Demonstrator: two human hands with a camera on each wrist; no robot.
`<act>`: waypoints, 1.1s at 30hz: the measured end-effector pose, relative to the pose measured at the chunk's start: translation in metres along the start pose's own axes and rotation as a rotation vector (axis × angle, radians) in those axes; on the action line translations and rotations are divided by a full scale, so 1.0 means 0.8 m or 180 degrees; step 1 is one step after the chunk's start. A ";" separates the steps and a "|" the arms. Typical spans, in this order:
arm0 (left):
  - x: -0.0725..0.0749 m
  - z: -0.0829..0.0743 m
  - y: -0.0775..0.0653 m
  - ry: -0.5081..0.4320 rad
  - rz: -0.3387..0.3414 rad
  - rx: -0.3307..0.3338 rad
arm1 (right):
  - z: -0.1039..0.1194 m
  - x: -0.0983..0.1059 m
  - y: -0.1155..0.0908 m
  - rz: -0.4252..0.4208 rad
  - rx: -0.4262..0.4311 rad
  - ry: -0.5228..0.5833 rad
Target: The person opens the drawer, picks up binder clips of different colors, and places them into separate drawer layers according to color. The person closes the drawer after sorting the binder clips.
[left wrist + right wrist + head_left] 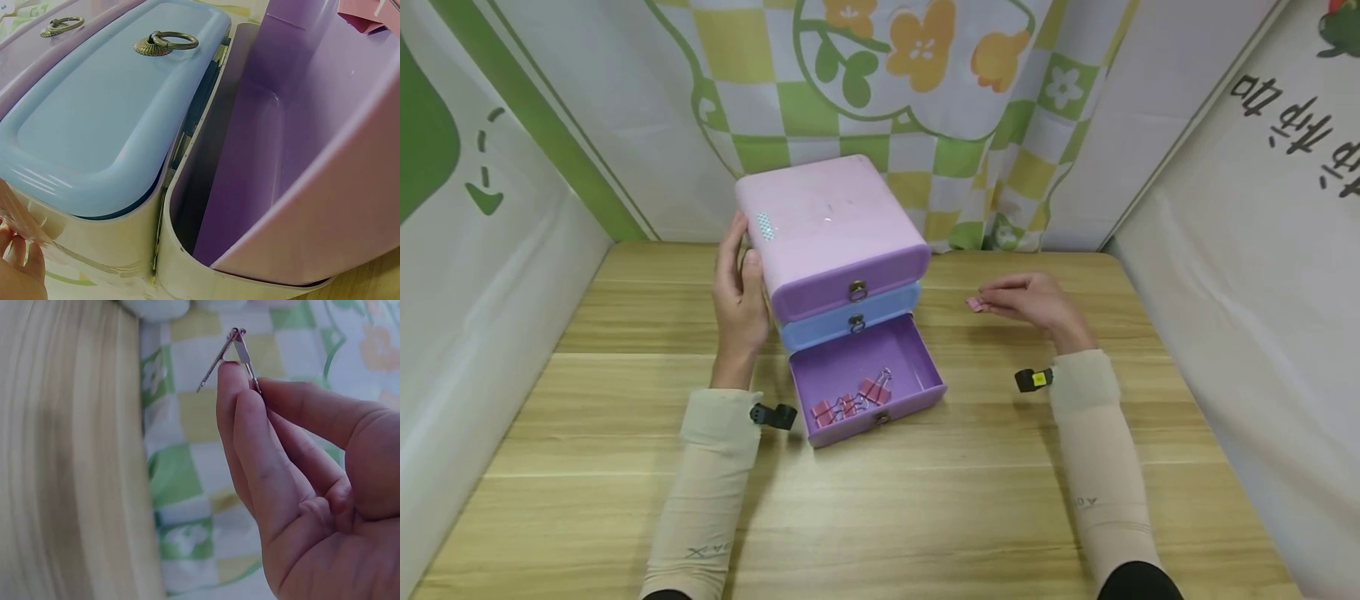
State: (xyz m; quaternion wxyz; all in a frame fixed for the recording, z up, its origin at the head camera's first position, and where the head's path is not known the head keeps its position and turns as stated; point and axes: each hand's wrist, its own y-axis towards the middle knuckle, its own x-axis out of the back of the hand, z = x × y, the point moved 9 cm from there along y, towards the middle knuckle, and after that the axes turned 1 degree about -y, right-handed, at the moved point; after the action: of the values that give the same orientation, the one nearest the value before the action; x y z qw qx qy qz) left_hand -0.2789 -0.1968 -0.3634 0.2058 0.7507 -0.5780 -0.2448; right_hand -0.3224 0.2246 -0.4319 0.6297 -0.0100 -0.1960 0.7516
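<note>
A small desktop drawer unit [831, 221] has a pink top, a shut purple top drawer [835, 287] and a shut blue middle drawer [106, 119]. Its purple bottom drawer [925, 354] is pulled out, with several pink binder clips [874, 392] lying near the front. My left hand [739, 304] rests against the unit's left side, fingers extended along it. To the right of the unit, over the table, my right hand [1033, 300] pinches another pink binder clip [242, 350] between thumb and fingers. One wire handle of that clip sticks out away from the fingertips.
Wood-grain table [1000, 500] lies under everything. Behind the unit hangs a green and yellow checked curtain [910, 158], and white printed panels [1247, 275] stand at both sides. Small ring pulls [857, 323] stick out from the drawer fronts.
</note>
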 end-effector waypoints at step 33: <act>-0.003 -0.007 -0.002 0.0011 0.0029 0.0053 | 0.035 -0.209 -0.050 0.1298 0.1090 -0.2366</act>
State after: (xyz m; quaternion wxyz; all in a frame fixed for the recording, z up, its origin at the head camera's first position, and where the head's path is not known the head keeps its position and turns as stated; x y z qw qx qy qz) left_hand -0.2751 -0.1941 -0.3597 0.2017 0.7502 -0.5830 -0.2378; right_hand -0.2575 0.0627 -0.4323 0.3484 0.3263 -0.2756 0.8344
